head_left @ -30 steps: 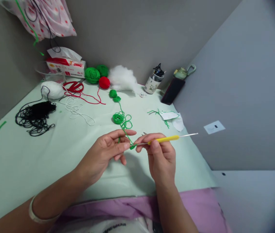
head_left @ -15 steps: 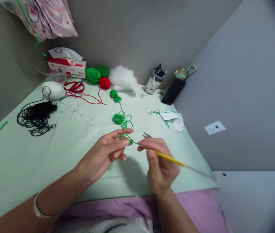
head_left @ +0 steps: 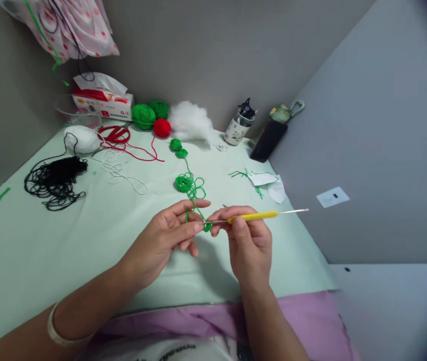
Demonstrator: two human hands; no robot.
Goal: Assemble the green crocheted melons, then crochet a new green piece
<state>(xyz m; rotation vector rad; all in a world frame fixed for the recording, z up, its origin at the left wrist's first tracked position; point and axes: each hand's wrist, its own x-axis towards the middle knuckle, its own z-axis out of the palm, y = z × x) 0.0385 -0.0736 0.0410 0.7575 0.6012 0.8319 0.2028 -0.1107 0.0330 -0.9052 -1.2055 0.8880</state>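
Observation:
A yellow-handled crochet hook [head_left: 258, 216] lies almost level in my right hand [head_left: 249, 245], its metal shaft pointing left. Its tip meets a small piece of green crochet [head_left: 207, 226], pinched by the thumb of my left hand [head_left: 168, 230]. From that piece, green yarn [head_left: 197, 204] runs over the raised left forefinger and back to a loose coil [head_left: 184, 183] on the table. Just behind my right fingers, scissor tips [head_left: 224, 205] poke out; the rest of the scissors is hidden.
Behind lie green yarn balls [head_left: 144, 116], a red ball [head_left: 162, 128], white stuffing [head_left: 190, 122], and a tissue box [head_left: 104, 106]. Black yarn [head_left: 58, 178] and white yarn [head_left: 81, 139] are at left. A pen cup [head_left: 238, 129], a phone [head_left: 269, 141] and paper scraps [head_left: 275, 190] stand or lie right.
The crochet hook has swung from a downward slant to nearly level, its back end rising. My right hand has turned and moved slightly left, and the green piece sits a little lower.

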